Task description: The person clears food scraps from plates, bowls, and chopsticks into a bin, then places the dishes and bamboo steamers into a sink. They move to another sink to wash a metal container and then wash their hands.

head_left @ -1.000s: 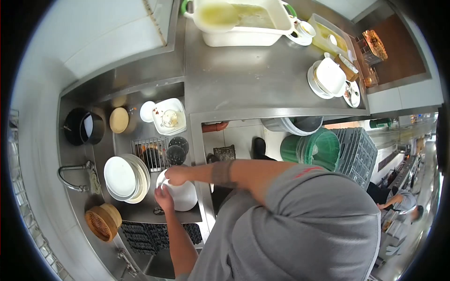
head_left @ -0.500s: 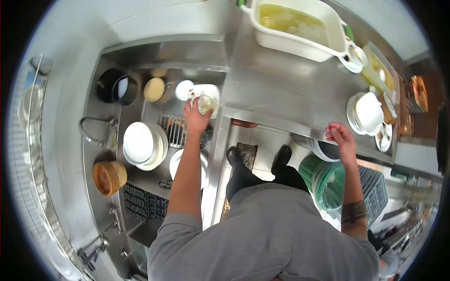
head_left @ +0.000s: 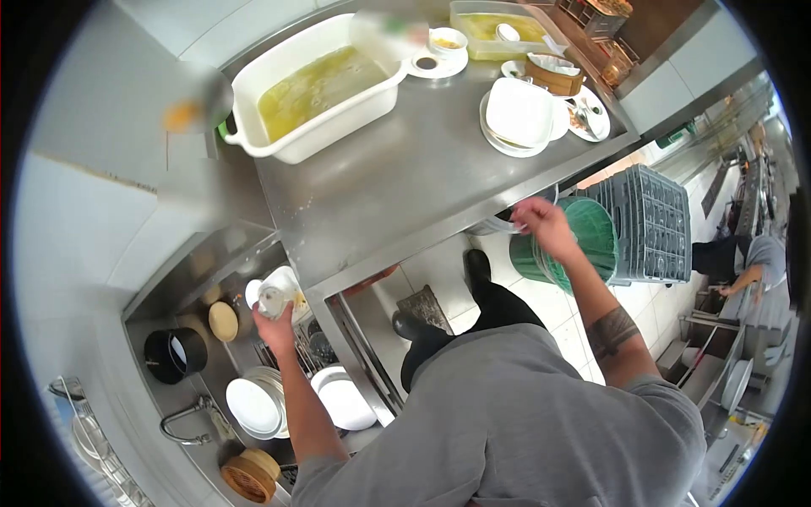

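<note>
My left hand [head_left: 275, 331] is over the sink at the lower left, its fingers closed round a small clear glass [head_left: 272, 299]. Just behind the glass lies a white dish [head_left: 285, 277] with food scraps on it. Nearer me are a stack of white plates [head_left: 253, 407] and a white square dish [head_left: 345, 399]. My right hand [head_left: 542, 225] hangs in front of the counter edge, beside a bin with a green liner [head_left: 596, 241]. Its fingers are curled together and slightly blurred; whatever they hold, if anything, cannot be made out.
On the steel counter [head_left: 363, 211] stand a white tub of yellowish liquid [head_left: 338, 127], a clear container [head_left: 490, 38], stacked white dishes [head_left: 517, 114] and a bamboo steamer [head_left: 553, 78]. Grey crates [head_left: 646, 224] are stacked at the right. Another person [head_left: 760, 258] is at the far right.
The view has swung right, showing more counter and the other person. My left hand still has the glass near the white dish. My right hand now appears closer to the bins, fingers more curled.
</note>
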Motion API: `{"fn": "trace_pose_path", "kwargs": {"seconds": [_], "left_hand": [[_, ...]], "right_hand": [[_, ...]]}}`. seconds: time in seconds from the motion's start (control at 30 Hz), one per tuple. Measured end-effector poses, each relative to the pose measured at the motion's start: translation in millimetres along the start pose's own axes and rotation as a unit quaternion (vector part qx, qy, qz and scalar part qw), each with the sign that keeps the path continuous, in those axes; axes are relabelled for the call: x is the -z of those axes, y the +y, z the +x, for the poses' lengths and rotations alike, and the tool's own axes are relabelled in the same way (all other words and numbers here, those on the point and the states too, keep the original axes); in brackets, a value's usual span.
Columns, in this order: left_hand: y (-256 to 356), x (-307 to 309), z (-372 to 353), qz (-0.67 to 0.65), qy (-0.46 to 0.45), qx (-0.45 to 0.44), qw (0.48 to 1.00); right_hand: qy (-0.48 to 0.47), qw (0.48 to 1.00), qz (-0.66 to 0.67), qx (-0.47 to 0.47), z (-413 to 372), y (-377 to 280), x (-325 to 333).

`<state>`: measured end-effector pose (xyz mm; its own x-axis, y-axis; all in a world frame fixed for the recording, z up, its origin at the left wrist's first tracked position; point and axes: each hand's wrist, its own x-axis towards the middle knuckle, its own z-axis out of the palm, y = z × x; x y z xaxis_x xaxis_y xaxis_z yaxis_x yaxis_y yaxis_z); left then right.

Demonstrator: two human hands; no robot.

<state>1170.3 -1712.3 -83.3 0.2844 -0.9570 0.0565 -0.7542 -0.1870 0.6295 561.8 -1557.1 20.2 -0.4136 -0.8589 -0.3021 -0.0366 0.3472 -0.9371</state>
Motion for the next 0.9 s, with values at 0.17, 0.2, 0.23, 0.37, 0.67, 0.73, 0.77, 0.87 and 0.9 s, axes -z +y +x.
{"fn": "trace_pose_path", "kwargs": {"seconds": [0.17,0.2,0.23,0.37,0.67,0.73,0.77,0.87,0.9], "left_hand": [[117.3,22.8,4.6,-0.197,0.019,-0.081,0.977],[144.7,13.0,10.7,-0.214,-0.003,-0.107,0.971],[149.7,-11.8,26.2,-0.203,-0.017,-0.145,0.968],[228.5,-84.0,43.5,-0.158,-0.071,-0.138,0.975],[314.4,-137.2,19.6,0.187,0.204,-0.234,0.932],[354.4,-190.2,-21.5,-0.099,-0.041,-0.203,0.973],[391.4,-216.6,-42.0,-0.153,-0.251,-0.161,0.942],[512.1,-291.6,-95.9,-0.188,-0.249,-0.275,0.909],[528.7,-318.6,-93.5,-0.204,-0.241,-0.281,0.906]], "right_hand": [[0.270,0.934,-0.198,0.125,85.0,-39.7,63.7],[0.278,0.932,-0.181,0.147,115.9,-34.3,76.2],[0.284,0.929,-0.164,0.169,144.9,-28.1,88.4],[0.210,0.939,-0.272,0.017,198.8,-61.4,121.1],[0.101,0.938,-0.331,0.005,232.1,-67.1,112.7],[0.075,0.948,-0.306,-0.038,235.6,-67.2,109.6],[0.086,0.954,-0.285,-0.018,241.3,-57.9,107.1],[0.097,0.968,-0.228,0.032,242.5,-48.0,105.7],[0.110,0.972,-0.206,0.037,250.2,-37.4,103.5]]}}
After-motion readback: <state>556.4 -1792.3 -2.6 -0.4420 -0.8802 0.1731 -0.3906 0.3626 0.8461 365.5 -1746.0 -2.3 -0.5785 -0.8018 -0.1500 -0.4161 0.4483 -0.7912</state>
